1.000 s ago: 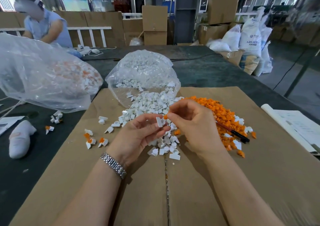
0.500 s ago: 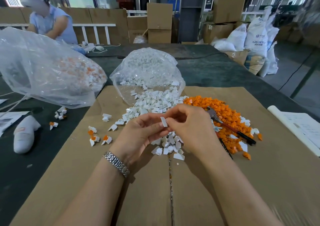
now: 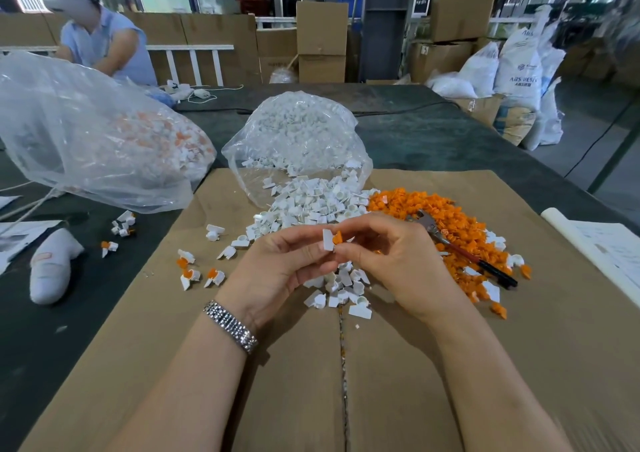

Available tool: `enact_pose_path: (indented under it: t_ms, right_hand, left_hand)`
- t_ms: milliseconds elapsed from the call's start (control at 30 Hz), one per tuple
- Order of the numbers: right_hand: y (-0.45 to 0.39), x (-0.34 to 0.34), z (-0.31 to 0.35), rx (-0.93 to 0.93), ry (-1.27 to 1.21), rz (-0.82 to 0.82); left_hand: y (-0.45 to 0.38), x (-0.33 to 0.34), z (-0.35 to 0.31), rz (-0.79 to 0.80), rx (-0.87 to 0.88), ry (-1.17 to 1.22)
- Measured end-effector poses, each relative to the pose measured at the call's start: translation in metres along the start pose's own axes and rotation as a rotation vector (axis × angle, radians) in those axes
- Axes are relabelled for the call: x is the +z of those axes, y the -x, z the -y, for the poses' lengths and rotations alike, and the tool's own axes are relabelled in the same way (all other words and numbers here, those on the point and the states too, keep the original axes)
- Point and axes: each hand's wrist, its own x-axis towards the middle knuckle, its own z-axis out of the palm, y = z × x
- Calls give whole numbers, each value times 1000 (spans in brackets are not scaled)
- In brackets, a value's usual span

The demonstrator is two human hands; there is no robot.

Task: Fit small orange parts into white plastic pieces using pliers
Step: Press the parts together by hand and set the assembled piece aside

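While left hand (image 3: 277, 264) pinches white piece (image 3: 327, 239), orange part (image 3: 337, 237) touching, right hand (image 3: 391, 261)

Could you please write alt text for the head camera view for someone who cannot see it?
Two hands meet over brown cardboard: the left hand pinches a white piece, the right hand an orange part against it. Pliers lie on the orange pile at right.

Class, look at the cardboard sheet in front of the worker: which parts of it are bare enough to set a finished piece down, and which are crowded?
Bare: the near cardboard sheet around the forearms, and its far right strip between the orange parts and the paper roll. Crowded: the middle, with white pieces, pliers and both hands.
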Motion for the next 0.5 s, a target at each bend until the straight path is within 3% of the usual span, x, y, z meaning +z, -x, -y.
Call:
enact_pose_path:
  t_ms: [267, 500]
  right_hand:
    - [3, 5, -5, -128, 173, -100]
    - [3, 6, -7, -220, 285, -110]
  left_hand:
    - [2, 3, 2, -43, 78, -60]
    - [1, 3, 0, -26, -40, 36]
